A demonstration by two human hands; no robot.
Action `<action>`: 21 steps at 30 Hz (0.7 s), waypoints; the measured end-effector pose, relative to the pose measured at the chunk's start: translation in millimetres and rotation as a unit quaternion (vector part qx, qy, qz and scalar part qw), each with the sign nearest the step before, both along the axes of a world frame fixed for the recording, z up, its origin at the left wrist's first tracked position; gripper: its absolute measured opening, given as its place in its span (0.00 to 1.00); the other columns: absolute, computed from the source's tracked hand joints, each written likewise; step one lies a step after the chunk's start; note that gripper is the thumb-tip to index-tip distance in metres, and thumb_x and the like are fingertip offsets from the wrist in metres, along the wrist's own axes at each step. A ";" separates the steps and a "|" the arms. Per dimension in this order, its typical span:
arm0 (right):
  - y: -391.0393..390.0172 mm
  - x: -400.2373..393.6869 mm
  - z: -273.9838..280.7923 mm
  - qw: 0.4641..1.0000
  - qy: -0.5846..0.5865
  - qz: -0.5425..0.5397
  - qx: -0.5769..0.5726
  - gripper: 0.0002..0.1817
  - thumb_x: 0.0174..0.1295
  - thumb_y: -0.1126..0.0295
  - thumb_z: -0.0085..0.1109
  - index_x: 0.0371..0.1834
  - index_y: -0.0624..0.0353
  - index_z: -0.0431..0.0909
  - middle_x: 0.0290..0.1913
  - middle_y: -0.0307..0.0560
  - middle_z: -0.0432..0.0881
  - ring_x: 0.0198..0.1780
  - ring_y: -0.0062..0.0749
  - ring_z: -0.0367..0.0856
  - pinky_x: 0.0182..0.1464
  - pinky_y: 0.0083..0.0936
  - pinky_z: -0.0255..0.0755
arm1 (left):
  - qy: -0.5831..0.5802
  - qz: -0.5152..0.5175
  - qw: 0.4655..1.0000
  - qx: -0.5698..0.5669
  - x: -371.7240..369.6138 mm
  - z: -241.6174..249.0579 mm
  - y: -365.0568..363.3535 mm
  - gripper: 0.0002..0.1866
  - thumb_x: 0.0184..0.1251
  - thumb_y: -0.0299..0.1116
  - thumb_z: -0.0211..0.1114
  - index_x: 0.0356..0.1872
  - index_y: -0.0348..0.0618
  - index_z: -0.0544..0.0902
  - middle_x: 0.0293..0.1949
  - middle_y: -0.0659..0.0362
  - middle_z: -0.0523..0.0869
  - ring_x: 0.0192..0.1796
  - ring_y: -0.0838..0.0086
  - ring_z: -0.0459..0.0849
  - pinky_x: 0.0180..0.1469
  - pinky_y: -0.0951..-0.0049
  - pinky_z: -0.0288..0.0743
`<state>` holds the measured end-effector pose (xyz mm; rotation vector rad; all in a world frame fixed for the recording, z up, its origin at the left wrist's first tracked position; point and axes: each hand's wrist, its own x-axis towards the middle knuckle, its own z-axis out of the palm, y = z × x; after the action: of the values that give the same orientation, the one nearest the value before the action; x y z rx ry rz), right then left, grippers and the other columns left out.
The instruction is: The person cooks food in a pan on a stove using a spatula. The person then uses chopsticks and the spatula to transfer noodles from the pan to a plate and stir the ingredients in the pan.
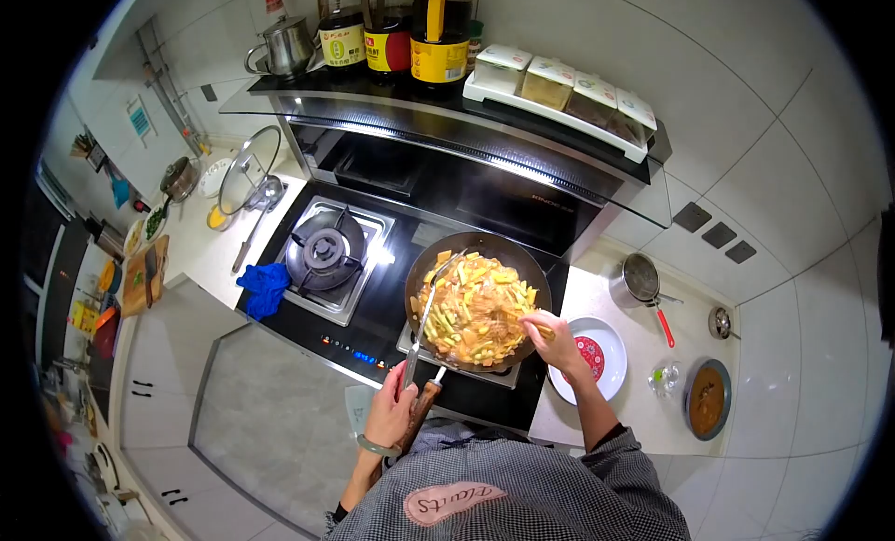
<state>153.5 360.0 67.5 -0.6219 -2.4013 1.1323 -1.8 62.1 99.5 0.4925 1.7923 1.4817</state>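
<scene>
A dark wok [533,278] full of chopped yellow-green vegetables [475,308] in sauce sits on the right burner. My left hand [387,412] is closed around the grey handle of a long metal spatula [427,310], which reaches along the food's left side to the far rim. The wok's brown wooden handle [424,412] lies beside that hand. At the wok's right rim, my right hand [557,343] grips a wooden utensil [543,330]. Its lower end is blurred over the food, so I cannot tell its kind.
A white bowl [611,341] with a red patterned base stands right of the wok. Beyond are a saucepan [639,278], a glass [664,378] and a pan of brown sauce [709,399]. A blue cloth [265,289] lies by the left burner [324,249]. Sauce bottles [438,52] line the shelf above.
</scene>
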 end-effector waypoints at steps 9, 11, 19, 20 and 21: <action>-23.1 -30.4 -17.4 0.993 0.066 0.097 -0.007 0.10 0.62 0.77 0.58 0.46 0.61 0.82 0.42 0.50 0.84 0.43 0.35 0.83 0.47 0.25 0.76 | 0.000 -0.006 1.000 0.002 -0.3 -3.5 1.8 0.24 0.69 0.31 0.56 0.65 0.37 0.68 0.28 0.62 0.77 0.27 0.82 0.73 0.30 0.79 0.69; -14.9 -11.9 -1.8 0.988 0.035 0.150 -0.019 0.11 0.62 0.77 0.58 0.47 0.61 0.82 0.43 0.50 0.84 0.43 0.35 0.83 0.47 0.25 0.76 | -0.001 -0.010 1.000 0.001 -0.5 -1.5 1.8 0.24 0.69 0.31 0.56 0.65 0.37 0.68 0.29 0.62 0.77 0.27 0.82 0.73 0.30 0.79 0.69; -8.4 -31.6 -28.9 0.994 0.063 0.021 0.081 0.11 0.59 0.78 0.59 0.46 0.61 0.81 0.44 0.52 0.83 0.45 0.43 0.83 0.48 0.29 0.76 | 0.008 -0.016 1.000 0.023 4.3 -13.3 -1.0 0.24 0.70 0.29 0.55 0.66 0.38 0.67 0.32 0.68 0.75 0.25 0.88 0.69 0.25 0.86 0.62; -14.2 -35.2 -37.7 0.995 0.074 0.033 0.061 0.11 0.60 0.78 0.59 0.46 0.61 0.81 0.44 0.52 0.83 0.46 0.42 0.82 0.49 0.29 0.76 | 0.003 -0.019 1.000 0.020 4.3 -12.5 -0.9 0.24 0.70 0.29 0.55 0.66 0.38 0.67 0.32 0.68 0.75 0.25 0.88 0.69 0.25 0.85 0.63; -21.3 -38.4 -37.4 0.995 0.083 0.044 0.041 0.12 0.60 0.77 0.59 0.47 0.60 0.81 0.44 0.52 0.83 0.47 0.42 0.82 0.49 0.29 0.75 | -0.001 -0.021 1.000 0.017 4.7 -11.6 -0.9 0.24 0.70 0.29 0.55 0.66 0.38 0.67 0.33 0.68 0.75 0.25 0.88 0.69 0.26 0.85 0.63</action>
<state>115.2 338.7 30.1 -0.3817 -2.3381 1.0695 2.9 61.1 87.9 0.5424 1.7459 1.4860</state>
